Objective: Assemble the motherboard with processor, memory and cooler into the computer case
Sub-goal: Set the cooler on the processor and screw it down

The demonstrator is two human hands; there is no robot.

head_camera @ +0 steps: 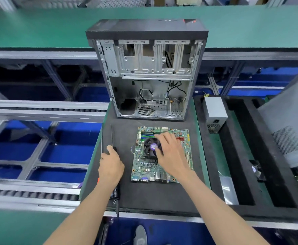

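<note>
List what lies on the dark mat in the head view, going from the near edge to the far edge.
Left hand gripping a screwdriver → motherboard with the right hand on its cooler fan → open computer case.

Green mat [38, 29] stretches across far bench ahead of me, blurred clutter beyond it. Below that, aluminium frame rails [44, 103] run left to right, roller track [30, 193] near my left side. Blue floor [74, 138] shows through gaps in frame. Dark foam pad [155, 197] covers my work surface, green edging around it. To my right, black foam tray [240, 156] with long slots, grey perforated metal panel [289, 131] leaning over it. Light even, bright, no hard shadows.
</note>
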